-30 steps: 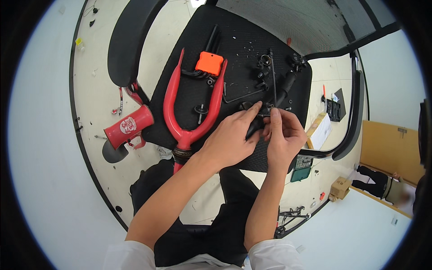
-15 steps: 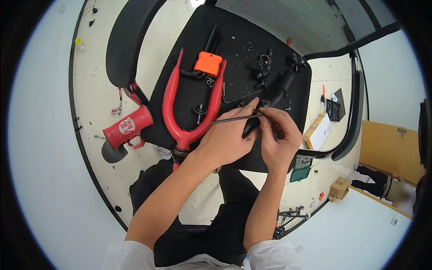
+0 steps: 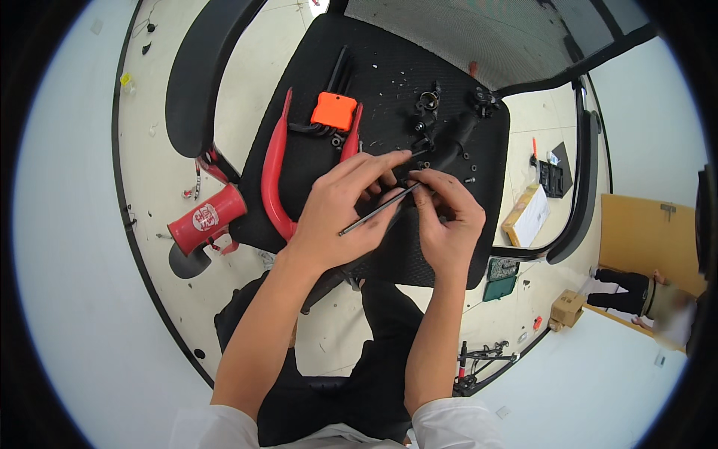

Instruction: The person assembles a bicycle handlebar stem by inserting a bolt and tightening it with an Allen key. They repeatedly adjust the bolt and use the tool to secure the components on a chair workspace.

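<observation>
My right hand [image 3: 452, 221] pinches a dark hex key [image 3: 374, 212] near its bent end. The key's long shaft slants down to the left across the fingers of my left hand [image 3: 348, 206]. My left hand is curled over the chair seat, partly around a black part that its fingers mostly hide. Beyond my fingertips lie a black tube-like part [image 3: 456, 141] and a black clamp-like metal part [image 3: 426, 120]. Left of my left hand rests a red bicycle fork [image 3: 274, 183], its lower portion covered by my hand and forearm.
An orange hex key holder [image 3: 334, 111] lies between the fork's legs on the black chair seat [image 3: 374, 97]. Small nuts and a bolt [image 3: 470, 179] are scattered to the right. Armrests [image 3: 196, 90] flank the seat. A red frame part [image 3: 208, 218] stands at the left.
My left hand has shifted left and its fingers have lifted and curled. The hex key has tilted more steeply, its free end lower. The view has moved slightly.
</observation>
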### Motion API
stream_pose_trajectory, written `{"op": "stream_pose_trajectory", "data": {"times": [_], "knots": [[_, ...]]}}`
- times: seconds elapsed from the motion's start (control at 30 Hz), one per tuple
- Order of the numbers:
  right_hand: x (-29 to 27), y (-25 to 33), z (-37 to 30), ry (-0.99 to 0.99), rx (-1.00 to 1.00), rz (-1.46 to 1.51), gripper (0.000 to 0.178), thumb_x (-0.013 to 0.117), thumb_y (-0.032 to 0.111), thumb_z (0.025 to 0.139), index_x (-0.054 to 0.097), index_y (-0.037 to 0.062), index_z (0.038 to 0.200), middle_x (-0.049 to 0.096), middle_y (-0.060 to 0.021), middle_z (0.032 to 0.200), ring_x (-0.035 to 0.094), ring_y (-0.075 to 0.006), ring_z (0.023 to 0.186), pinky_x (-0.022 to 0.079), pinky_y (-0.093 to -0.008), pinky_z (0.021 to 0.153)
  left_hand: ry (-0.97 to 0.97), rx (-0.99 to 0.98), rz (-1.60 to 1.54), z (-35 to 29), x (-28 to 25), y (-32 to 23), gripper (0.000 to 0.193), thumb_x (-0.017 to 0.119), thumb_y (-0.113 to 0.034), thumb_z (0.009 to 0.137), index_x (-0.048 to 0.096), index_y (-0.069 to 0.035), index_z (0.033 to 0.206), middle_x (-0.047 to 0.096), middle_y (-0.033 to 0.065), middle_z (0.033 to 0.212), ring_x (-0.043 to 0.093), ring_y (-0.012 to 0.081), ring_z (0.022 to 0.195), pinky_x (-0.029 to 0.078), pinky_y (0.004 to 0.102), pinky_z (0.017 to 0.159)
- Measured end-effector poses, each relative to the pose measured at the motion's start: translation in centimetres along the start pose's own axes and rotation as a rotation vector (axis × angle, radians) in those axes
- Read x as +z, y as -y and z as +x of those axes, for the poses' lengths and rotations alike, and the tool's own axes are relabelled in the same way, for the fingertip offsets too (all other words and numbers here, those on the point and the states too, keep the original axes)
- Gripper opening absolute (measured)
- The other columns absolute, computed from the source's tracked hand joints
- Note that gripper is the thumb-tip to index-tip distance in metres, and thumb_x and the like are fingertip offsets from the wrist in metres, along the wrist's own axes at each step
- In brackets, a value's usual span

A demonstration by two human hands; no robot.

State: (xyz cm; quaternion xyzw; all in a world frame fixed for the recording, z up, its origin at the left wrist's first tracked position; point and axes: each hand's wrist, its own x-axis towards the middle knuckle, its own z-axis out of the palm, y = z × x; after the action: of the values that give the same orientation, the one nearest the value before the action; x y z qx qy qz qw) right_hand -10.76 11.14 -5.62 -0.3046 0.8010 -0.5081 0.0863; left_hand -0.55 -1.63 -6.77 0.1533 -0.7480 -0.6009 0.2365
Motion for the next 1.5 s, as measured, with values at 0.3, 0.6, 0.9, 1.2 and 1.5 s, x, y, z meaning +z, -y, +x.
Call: {"op": "stream_pose_trajectory", "data": {"times": [0.3,0.6,0.9,1.2,1.5], "knots": [[0.5,0.0,-0.2,-0.063,0.12,0.157,0.015,0.07,-0.002,0.084,0.068,-0.0017,0.099,0.074,-0.0057,0.087,0.056,-0.0027,0.059,0.043,-0.0177,0.053,-0.048,0.149,0.035,0.9,0.8,0.5,0.033,0.069,0.007,0.079,0.072,-0.003,0.11,0.066,0.0117,0.102,0.067,0.0241,0.088,0.054,0.0303,0.078],[-0.2,0.5,-0.3,0.042,0.195,0.228,0.018,0.066,-0.001,0.087,0.064,-0.0011,0.105,0.075,-0.0064,0.089,0.06,-0.0019,0.066,0.046,-0.0177,0.056,-0.07,0.131,0.086,1.1,1.1,1.0,0.025,0.07,0.005,0.08,0.074,-0.004,0.104,0.066,0.0093,0.099,0.068,0.0219,0.083,0.056,0.0301,0.074],[-0.9,0.8,-1.0,0.023,0.229,0.337,0.021,0.065,-0.003,0.086,0.063,-0.0044,0.107,0.074,-0.0112,0.096,0.068,-0.0095,0.069,0.054,-0.0218,0.059,-0.087,0.113,0.068,0.9,1.8,0.8,0.023,0.071,0.006,0.078,0.075,-0.002,0.098,0.072,0.0105,0.098,0.071,0.0212,0.091,0.055,0.0294,0.082],[-1.5,1.5,-1.7,0.033,0.213,0.354,0.024,0.07,-0.003,0.082,0.065,-0.0054,0.105,0.072,-0.0114,0.099,0.07,-0.0124,0.074,0.056,-0.0228,0.066,-0.109,0.099,0.045,0.9,2.2,0.8,0.021,0.069,0.008,0.076,0.073,0.0,0.094,0.072,0.0098,0.093,0.072,0.0186,0.084,0.059,0.0272,0.072],[-2.6,1.9,-2.4,0.159,0.259,0.309,0.034,0.072,-0.006,0.078,0.064,-0.0056,0.111,0.072,-0.0115,0.091,0.067,-0.0106,0.069,0.053,-0.0205,0.06,-0.187,0.067,-0.005,0.6,2.1,1.4,0.015,0.072,0.002,0.076,0.07,0.001,0.09,0.068,0.008,0.088,0.07,0.0186,0.074,0.058,0.0273,0.064]]}}
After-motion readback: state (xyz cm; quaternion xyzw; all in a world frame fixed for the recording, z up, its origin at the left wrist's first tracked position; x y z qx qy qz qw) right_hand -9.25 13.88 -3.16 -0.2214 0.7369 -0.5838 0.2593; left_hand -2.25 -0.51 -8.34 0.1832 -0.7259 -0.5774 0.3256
